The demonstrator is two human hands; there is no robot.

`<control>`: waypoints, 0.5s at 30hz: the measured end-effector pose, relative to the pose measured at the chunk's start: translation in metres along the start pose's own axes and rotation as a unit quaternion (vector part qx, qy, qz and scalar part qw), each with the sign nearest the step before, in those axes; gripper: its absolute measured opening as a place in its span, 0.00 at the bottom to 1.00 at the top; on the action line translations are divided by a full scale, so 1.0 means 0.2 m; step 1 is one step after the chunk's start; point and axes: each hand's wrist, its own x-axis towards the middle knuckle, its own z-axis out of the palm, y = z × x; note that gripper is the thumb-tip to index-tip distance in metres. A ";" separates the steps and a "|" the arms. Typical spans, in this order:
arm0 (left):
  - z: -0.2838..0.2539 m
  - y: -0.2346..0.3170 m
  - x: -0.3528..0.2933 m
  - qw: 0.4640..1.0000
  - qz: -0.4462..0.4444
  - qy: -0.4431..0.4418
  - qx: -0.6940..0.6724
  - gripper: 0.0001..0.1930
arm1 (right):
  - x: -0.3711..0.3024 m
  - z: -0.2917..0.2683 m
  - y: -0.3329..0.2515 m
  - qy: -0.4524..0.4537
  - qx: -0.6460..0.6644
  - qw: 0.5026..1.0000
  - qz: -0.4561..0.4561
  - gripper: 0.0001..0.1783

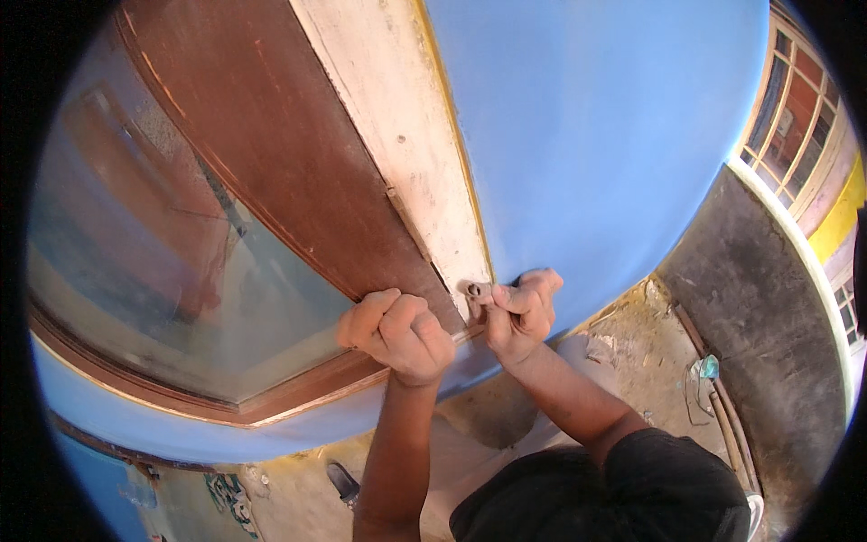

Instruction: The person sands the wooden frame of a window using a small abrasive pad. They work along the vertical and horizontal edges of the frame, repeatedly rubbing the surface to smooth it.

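My right hand (522, 316) pinches a small rolled brownish-grey piece (479, 292) between thumb and fingers. One end of the roll shows a dark hollow, and it sits at the lower end of the pale, scuffed window frame (402, 99). My left hand (397, 332) is closed, its knuckles up, against the lower part of the brown wooden window sash (271, 135). What its fingers hold, if anything, is hidden. A narrow metal hinge (408, 222) runs along the joint between sash and frame.
The sash holds a glass pane (262, 316) with reflections. Right of the frame is a blue wall (596, 135). Below lie dusty ground (623, 361), a dark sandal (342, 481) and pipes (733, 429) beside a dark grey low wall (759, 280). Another window (795, 117) stands far right.
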 end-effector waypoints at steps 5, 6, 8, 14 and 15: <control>0.00 0.01 -0.01 1.000 -0.004 -0.007 0.012 0.07 | -0.34 -0.12 0.10 -0.048 -0.030 0.998 0.037 0.13; -0.01 0.01 -0.01 1.000 -0.005 -0.007 0.010 0.07 | -0.29 -0.09 0.08 -0.037 -0.024 0.998 0.037 0.13; -0.01 0.00 -0.02 1.000 -0.009 -0.005 0.006 0.08 | -0.13 -0.03 0.03 -0.012 -0.004 1.000 0.027 0.12; 0.00 0.01 0.00 1.000 0.005 0.003 0.030 0.07 | -0.28 -0.08 0.08 -0.028 -0.020 0.999 0.016 0.12; 0.00 0.01 0.00 1.000 0.003 0.002 0.029 0.07 | -0.37 -0.11 0.09 -0.044 -0.019 0.998 0.034 0.12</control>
